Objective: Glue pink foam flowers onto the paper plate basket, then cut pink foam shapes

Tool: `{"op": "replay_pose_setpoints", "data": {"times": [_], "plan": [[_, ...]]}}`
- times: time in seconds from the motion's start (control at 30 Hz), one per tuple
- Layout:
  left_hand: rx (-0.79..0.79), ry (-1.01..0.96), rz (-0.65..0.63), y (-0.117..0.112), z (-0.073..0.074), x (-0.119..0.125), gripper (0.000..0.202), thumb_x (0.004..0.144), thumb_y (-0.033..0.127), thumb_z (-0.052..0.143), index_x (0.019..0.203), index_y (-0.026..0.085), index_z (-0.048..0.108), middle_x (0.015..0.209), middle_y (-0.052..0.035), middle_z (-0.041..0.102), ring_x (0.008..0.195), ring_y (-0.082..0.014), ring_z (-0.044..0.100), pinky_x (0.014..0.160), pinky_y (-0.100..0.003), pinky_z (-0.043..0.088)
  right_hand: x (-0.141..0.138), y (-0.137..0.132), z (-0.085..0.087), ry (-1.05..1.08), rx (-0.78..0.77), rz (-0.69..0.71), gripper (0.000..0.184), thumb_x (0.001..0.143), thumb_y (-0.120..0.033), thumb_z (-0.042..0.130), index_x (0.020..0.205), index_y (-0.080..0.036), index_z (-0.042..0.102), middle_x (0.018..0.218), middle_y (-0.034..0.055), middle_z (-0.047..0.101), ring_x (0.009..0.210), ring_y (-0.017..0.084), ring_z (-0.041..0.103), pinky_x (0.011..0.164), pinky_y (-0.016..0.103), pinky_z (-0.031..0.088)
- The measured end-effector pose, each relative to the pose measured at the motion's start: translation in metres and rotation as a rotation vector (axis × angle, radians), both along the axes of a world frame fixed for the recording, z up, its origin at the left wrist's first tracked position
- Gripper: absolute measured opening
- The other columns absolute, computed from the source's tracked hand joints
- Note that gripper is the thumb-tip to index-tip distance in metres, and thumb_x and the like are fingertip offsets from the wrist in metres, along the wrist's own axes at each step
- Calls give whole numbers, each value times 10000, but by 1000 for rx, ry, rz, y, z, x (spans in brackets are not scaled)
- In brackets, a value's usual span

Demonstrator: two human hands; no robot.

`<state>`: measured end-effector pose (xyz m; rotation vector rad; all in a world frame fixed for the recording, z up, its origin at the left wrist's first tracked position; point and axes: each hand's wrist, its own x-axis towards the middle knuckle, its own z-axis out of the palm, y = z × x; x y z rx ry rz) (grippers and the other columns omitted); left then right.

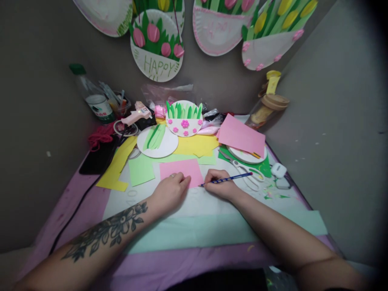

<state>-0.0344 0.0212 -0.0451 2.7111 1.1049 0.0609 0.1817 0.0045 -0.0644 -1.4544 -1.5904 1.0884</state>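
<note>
A pink paper sheet (182,168) lies flat in the middle of the table. My left hand (169,190) rests on its near edge with the fingers curled and pressed down on it. My right hand (218,184) is closed around a blue pencil (230,178), whose tip touches the paper's right near corner.
White scissors (247,171) lie right of my right hand. Behind are green (141,169) and yellow paper (117,165), paper plates (157,141), a pink glue gun (135,116), a larger pink sheet (241,135), a bottle (97,101) and a jar (266,109). Decorated plates hang on the wall (157,46).
</note>
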Motion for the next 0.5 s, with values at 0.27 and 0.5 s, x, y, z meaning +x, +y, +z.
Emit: {"op": "replay_pose_setpoints", "data": {"times": [0.27, 0.5], "plan": [[0, 30, -3, 0, 2, 0, 384, 965, 283, 264, 1219, 167, 529, 907, -87, 558, 836, -221, 506, 683, -331, 393, 3, 2, -2, 38, 51, -92, 117, 581, -162, 569, 506, -197, 487, 497, -41, 497, 489, 104, 426, 468, 225, 318], [22, 16, -22, 1, -1, 0, 360, 961, 276, 302, 1227, 163, 516, 909, -88, 555, 828, -225, 505, 674, -334, 395, -1, 2, 1, -56, 55, -86, 105, 676, -241, 630, 604, -195, 569, 585, -18, 578, 560, 125, 504, 514, 231, 375]]}}
